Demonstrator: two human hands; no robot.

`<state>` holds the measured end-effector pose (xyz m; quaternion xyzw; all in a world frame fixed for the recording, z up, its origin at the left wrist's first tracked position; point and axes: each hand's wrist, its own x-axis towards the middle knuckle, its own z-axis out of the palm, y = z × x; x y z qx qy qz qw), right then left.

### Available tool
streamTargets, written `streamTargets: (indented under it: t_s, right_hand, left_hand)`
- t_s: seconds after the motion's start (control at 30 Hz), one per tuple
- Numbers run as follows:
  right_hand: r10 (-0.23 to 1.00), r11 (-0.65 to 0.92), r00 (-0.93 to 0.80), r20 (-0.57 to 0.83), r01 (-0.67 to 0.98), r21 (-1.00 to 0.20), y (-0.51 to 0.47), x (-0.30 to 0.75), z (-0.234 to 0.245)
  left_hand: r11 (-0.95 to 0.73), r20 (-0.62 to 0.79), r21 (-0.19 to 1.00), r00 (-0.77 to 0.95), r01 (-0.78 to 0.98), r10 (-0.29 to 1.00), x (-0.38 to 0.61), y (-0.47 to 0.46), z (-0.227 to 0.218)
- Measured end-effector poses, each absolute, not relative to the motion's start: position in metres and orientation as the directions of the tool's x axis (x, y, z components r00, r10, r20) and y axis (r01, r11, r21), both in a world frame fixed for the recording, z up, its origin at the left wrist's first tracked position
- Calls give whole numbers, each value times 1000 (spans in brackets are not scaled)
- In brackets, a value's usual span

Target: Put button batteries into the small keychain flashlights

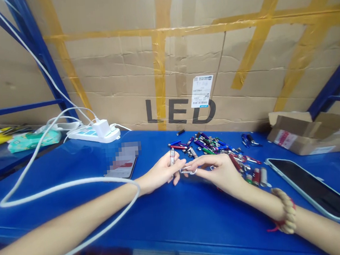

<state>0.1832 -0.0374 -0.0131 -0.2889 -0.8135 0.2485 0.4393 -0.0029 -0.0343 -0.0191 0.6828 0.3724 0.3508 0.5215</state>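
My left hand (161,172) is closed around a small silver mini flashlight (172,157), which stands upright between its fingers. My right hand (224,173) pinches a silver carabiner-like clip (189,172) just beside the left fingertips. Whether the clip is joined to the flashlight cannot be made out. Behind both hands lies a loose pile of small coloured metal tubes (208,143) in blue, purple, green, red and silver. Several short pieces, among them a red tube (256,176) and a silver tube (263,176), lie by my right wrist.
A phone (122,164) lies left of my hands, and a larger light-rimmed device (313,187) lies right. A white cable (74,183) loops over my left forearm from the power strip (95,134). An open carton (314,132) stands back right. Taped cardboard (119,76) walls the blue table's (171,217) rear.
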Motion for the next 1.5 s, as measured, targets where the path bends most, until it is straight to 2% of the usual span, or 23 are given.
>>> streamTargets:
  t_s: [0.17, 0.4, 0.53, 0.67, 0.97, 1.13, 1.23, 1.43, 1.5]
  right_hand:
    - [544, 837, -480, 688, 254, -484, -37, 183, -12]
    - [480, 874, -447, 755, 312, -372, -34, 184, -15]
    - [518, 850, -454, 725, 369, -376, -37, 183, -16]
    - [531, 843, -493, 689, 387, -373, -39, 182, -17]
    - [608, 793, -521, 598, 427, -434, -33, 182, -19]
    - [669, 743, -495, 555, 411, -528, -34, 182, -17]
    - [663, 748, -457, 593, 374, -549, -35, 182, -16]
    - [541, 839, -449, 711, 355, -414, -36, 184, -14]
    - [502, 862, -474, 723, 333, -381, -37, 184, -13]
  left_hand:
    - [-102, 66, 994, 482, 48, 873, -1, -38, -14]
    - [-68, 46, 997, 494, 28, 868, -1, -42, -7]
    - [-149, 109, 987, 440, 56, 891, 0, -44, -9]
    - [-319, 224, 920, 360, 230, 906, -1, -45, -12]
    - [-377, 243, 872, 394, 312, 886, -2, -43, -13]
    - [-305, 211, 929, 377, 211, 902, 0, -45, -11]
    - [-246, 169, 956, 387, 161, 907, 0, -43, -12]
    - [-60, -12, 991, 535, 116, 845, -1, -40, -9]
    - [-17, -31, 997, 560, 80, 828, -2, -41, -6]
